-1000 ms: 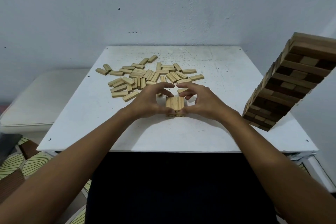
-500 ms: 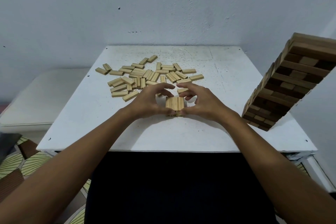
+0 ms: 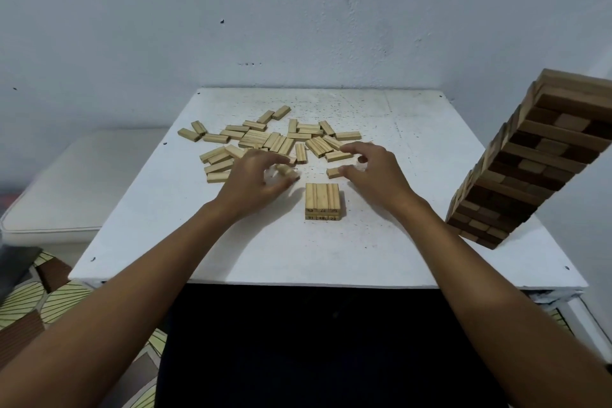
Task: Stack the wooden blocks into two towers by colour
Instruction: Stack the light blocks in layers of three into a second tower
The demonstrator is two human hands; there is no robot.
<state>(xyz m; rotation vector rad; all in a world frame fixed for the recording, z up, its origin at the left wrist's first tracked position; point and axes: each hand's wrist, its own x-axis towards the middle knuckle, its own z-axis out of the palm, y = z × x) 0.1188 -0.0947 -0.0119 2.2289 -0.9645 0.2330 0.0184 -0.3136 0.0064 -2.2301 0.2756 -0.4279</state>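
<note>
Just below and between your fingertips (image 3: 291, 175) sits the pale stack (image 3: 323, 200): two flat layers, three blocks each, squared up, untouched. Loose pale blocks (image 3: 265, 139) lie scattered flat beyond your fingers, one single block (image 3: 333, 172) touching your right fingertips. Well right of them rises the tall brown tower (image 3: 530, 169).

Left hand (image 3: 256, 180): motion-blurred at the fingertips; contact with the block (image 3: 286, 171) beneath them cannot be determined. Right hand (image 3: 371, 169): fingers cover part of the pile (image 3: 275, 142). Tower (image 3: 533, 162): cut off by the right edge. Stack (image 3: 323, 200): end-face numerals too small to read.
</note>
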